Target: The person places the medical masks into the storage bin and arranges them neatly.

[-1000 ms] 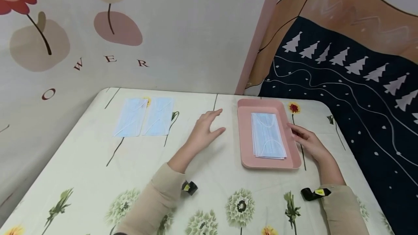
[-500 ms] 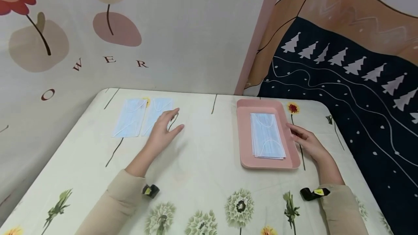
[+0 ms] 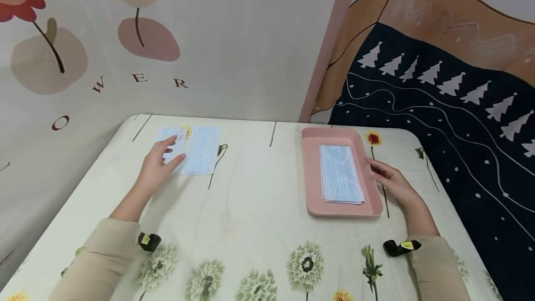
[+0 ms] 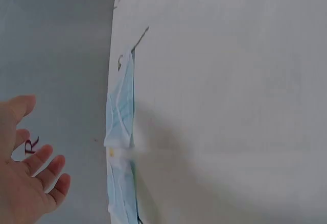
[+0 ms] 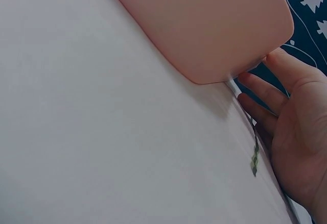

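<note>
My left hand (image 3: 155,166) hovers over the left one of two light-blue face masks at the far left of the table, fingers spread and holding nothing. It hides much of that face mask (image 3: 172,131); the other face mask (image 3: 202,150) lies flat just to the right. In the left wrist view, relaxed fingers (image 4: 43,165) show with no mask between them. A pink tray (image 3: 311,180) bears a small stack of face masks (image 3: 342,175). My right hand (image 3: 394,182) touches the tray's right side, its fingers loosely bent and the thumb at the rim in the right wrist view.
A white flower-printed cloth (image 3: 255,208) covers the table. Behind it hangs a pale printed curtain (image 3: 242,59), with a dark tree-patterned cloth (image 3: 418,101) at the right. Both sleeves carry small black devices, one on the left cuff (image 3: 149,241).
My left hand has swept left from near the tray, past the right-hand mask, to above the left-hand mask. My right hand has stayed at the tray's side.
</note>
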### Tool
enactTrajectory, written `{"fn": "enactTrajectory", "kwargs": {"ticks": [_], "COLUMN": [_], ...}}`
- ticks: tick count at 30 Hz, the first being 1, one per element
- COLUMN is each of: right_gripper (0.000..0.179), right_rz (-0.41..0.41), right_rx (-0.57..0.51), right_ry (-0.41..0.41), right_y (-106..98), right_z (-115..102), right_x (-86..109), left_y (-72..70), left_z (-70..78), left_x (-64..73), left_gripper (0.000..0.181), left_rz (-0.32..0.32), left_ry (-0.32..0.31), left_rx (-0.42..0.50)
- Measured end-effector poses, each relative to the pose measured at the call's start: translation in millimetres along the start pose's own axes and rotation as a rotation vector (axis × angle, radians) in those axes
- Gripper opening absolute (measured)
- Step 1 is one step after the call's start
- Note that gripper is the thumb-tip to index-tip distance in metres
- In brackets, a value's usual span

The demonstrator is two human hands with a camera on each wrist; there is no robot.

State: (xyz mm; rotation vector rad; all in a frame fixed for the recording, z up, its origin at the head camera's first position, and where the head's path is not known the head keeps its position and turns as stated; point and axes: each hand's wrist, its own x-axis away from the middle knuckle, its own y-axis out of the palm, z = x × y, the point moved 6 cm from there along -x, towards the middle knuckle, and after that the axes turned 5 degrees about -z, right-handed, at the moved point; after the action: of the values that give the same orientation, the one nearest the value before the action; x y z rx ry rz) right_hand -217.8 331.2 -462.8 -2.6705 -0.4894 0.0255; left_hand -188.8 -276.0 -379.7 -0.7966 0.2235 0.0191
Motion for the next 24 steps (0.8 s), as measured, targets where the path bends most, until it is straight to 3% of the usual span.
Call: {"fn": "enactTrajectory", "kwargs": {"ticks": [5,11,24], "right_gripper": [0.054,0.053,0.054], "right_rz": [-0.003,-0.001,0.0], "right_rx": [-0.014,-0.025,-0.025], "right_ry": [-0.002,-0.009,-0.004], "right_y": [0,0,0], "right_z": [1,2,1], "right_x": [0.2,0.7,-0.3], "left_y": [-17.2,-25.1,-31.4], "left_z": [-27.2,-55.9,-93.0], "left_x": [1.3,0.3,-13.9], "left_gripper": [0.06,0.064,0.068], "left_rz": [-0.041,-0.091,-0.194], "left_ry": [-0.08,-0.173,-0.271], "left_rx": [-0.044,-0.056,-0.037]}}
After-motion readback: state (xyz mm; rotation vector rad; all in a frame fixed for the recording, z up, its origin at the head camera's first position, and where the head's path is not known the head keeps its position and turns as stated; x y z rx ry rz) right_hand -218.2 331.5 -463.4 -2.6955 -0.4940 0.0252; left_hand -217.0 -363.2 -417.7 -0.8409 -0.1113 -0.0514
